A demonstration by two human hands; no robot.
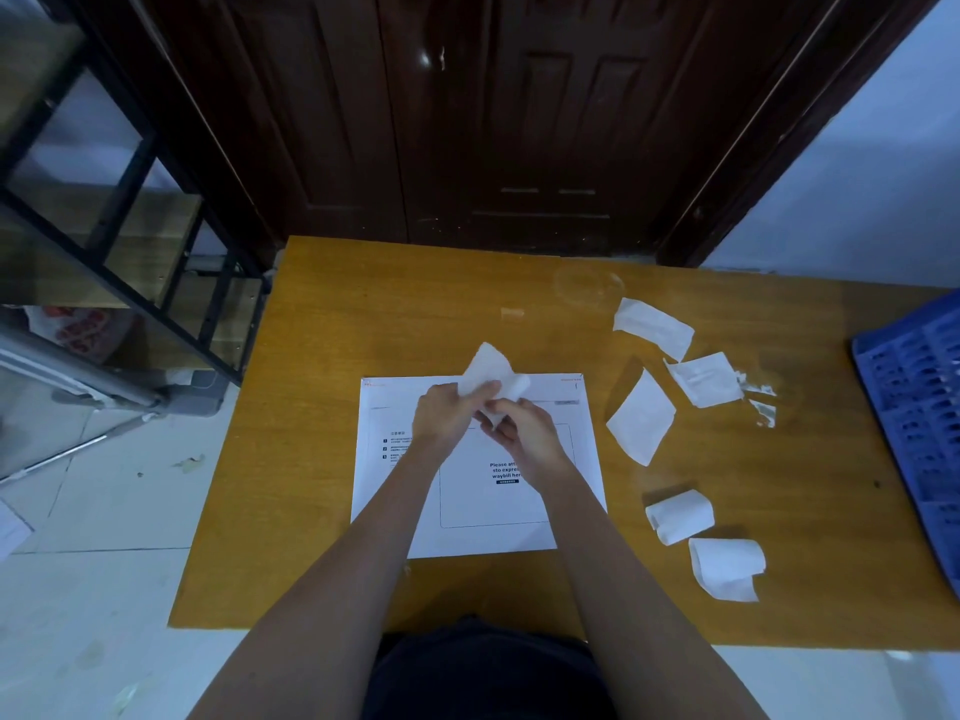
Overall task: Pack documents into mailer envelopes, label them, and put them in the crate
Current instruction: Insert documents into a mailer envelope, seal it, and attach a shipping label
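left hand (445,414): over the mailer's top half, thumb and fingers pinching a white label (491,379) at its lower left
right hand (524,433): just right of the left one, fingers curled onto the same label's lower edge; both hands meet there
label: curled, sticks up past the mailer's far edge, held off the surface
mailer (467,532): flat on the table (322,356), print side up, "Please att... waybill here" box partly hidden by the right wrist
loose labels: five white slips right of the mailer; one (652,327) far right-back, one (704,379) beside it, one (641,418) nearest the mailer's right edge, two curled ones (680,514) and (727,566) off its near-right corner
scraps (761,405): small torn bits further right of the mailer
crate (919,407): blue, well right of the mailer, at the table edge, cut off by the frame
shelf (119,241): black frame, left and back of the mailer, off the table
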